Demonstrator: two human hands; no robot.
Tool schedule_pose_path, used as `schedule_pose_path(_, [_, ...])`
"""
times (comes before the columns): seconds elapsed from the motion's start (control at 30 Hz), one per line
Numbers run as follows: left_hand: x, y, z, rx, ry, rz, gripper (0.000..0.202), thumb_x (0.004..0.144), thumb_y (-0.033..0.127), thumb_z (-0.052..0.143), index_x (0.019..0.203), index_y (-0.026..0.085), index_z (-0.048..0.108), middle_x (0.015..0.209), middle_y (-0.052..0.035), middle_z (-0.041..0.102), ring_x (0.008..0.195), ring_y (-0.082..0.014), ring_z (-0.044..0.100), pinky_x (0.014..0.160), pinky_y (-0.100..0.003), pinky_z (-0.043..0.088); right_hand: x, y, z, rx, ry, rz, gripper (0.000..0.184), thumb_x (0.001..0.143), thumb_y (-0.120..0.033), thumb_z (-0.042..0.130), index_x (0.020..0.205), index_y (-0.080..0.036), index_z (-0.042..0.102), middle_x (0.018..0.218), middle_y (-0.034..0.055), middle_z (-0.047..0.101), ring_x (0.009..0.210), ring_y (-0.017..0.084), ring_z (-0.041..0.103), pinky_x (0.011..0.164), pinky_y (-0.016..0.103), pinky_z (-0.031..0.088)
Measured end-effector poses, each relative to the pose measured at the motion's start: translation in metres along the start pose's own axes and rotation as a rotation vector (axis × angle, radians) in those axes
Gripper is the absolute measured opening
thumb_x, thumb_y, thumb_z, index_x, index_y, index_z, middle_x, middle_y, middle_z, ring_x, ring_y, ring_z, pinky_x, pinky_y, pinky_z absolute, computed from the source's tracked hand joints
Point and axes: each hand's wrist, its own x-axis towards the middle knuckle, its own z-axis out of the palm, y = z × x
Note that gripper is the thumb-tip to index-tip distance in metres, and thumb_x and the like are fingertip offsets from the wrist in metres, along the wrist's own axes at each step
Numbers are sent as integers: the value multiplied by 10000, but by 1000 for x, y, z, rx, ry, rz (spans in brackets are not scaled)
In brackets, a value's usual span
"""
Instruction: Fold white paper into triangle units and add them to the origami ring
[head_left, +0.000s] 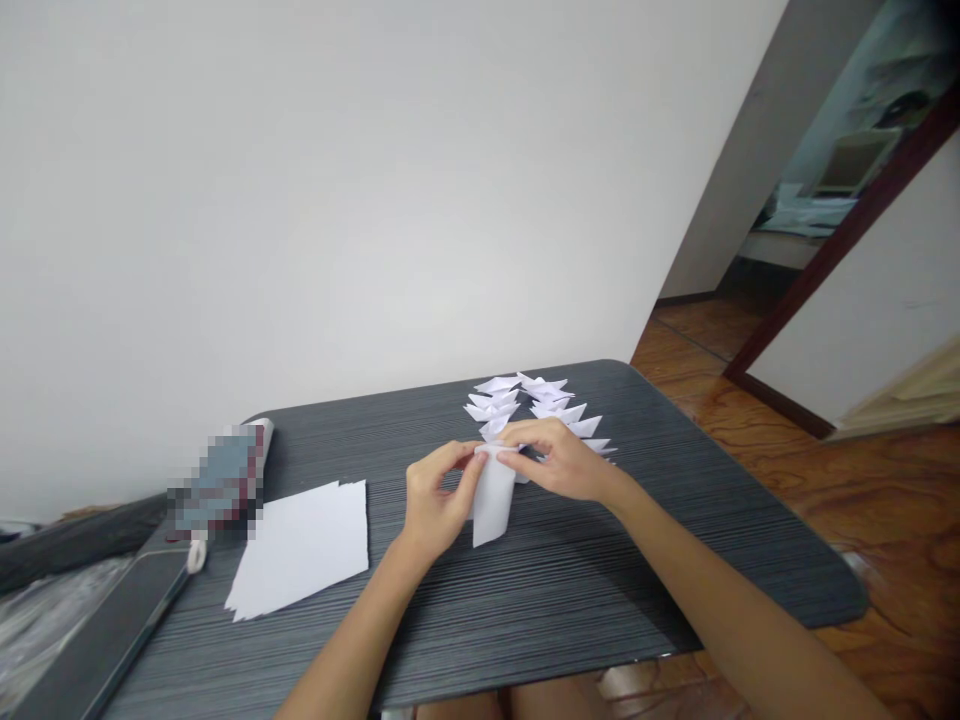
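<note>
A folded sheet of white paper point(492, 502) is held up over the table between both hands. My left hand point(442, 495) pinches its upper left corner between thumb and fingers. At the upper right, my right hand point(559, 458) grips the top edge with thumb and fingertips. The sheet hangs down below the fingers, its lower end free. Just beyond the hands stand two rows of small folded paper boats point(553, 390), partly hidden by my right hand.
A stack of white paper sheets point(307, 545) lies on the dark table point(645, 580) to the left. Behind it is a blurred-out object point(221, 485) near the table's left edge. A white wall point(337, 200) rises behind the table; wooden floor point(900, 510) shows at right.
</note>
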Motion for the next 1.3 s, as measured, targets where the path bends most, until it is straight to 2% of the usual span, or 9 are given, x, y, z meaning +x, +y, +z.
schedule_pose_path(0.4, [-1, -1, 1, 6, 29, 2, 101, 749, 176, 545, 697, 132, 621, 666, -33, 655, 564, -106, 584, 544, -189, 464, 0, 0, 0, 20, -31, 27, 185, 805, -203, 461, 677, -133, 575, 772, 51, 631, 707, 129, 553, 670, 241, 429])
schedule_pose_path(0.67, [-1, 0, 0, -2, -10, -84, 161, 756, 232, 528, 688, 147, 646, 668, -39, 666, 568, -126, 587, 563, -219, 473, 0, 2, 2, 76, -47, 101, 184, 791, -228, 475, 661, -143, 574, 733, 39, 608, 695, 135, 537, 666, 254, 425])
schedule_pose_path(0.8, [0, -1, 0, -41, 9, -177, 177, 751, 254, 534, 693, 142, 657, 676, -43, 674, 579, -136, 597, 559, -220, 473, 1, 5, 7, 231, 37, 224, 93, 737, -231, 548, 759, -148, 584, 733, 21, 592, 698, 123, 533, 660, 245, 420])
schedule_pose_path(0.9, [1, -3, 0, -63, 58, -246, 182, 736, 265, 549, 677, 134, 660, 674, -42, 676, 582, -136, 599, 555, -213, 467, 2, 9, 14, 469, 101, 382, 211, 683, -253, 607, 865, -151, 579, 709, 5, 594, 652, 109, 541, 630, 241, 424])
schedule_pose_path(1.0, [1, -5, 1, -107, 79, -294, 186, 723, 275, 561, 668, 129, 662, 648, -36, 669, 562, -131, 584, 529, -207, 455, 3, 17, 21, 634, 130, 505, 209, 656, -311, 629, 736, -121, 594, 646, 13, 602, 588, 108, 542, 579, 239, 413])
schedule_pose_path(1.13, [0, -10, 5, -194, 66, -373, 207, 709, 294, 577, 634, 116, 652, 541, -16, 621, 487, -105, 529, 467, -192, 420, 4, 24, 26, 639, 249, 560, 238, 608, -338, 667, 600, -112, 591, 571, 0, 588, 542, 98, 523, 553, 230, 395])
schedule_pose_path(1.2, [0, -13, 6, -241, 95, -424, 213, 699, 302, 588, 627, 109, 646, 518, -10, 602, 472, -97, 514, 451, -187, 410, 4, 24, 26, 664, 238, 582, 248, 597, -349, 675, 635, -111, 617, 592, 5, 607, 563, 103, 537, 567, 232, 405])
schedule_pose_path(1.3, [1, -17, 6, -307, 179, -490, 211, 682, 305, 606, 637, 103, 644, 539, -12, 610, 481, -97, 521, 462, -191, 416, 4, 21, 25, 713, 111, 632, 272, 600, -360, 673, 693, -105, 648, 639, 27, 637, 596, 107, 556, 580, 233, 418])
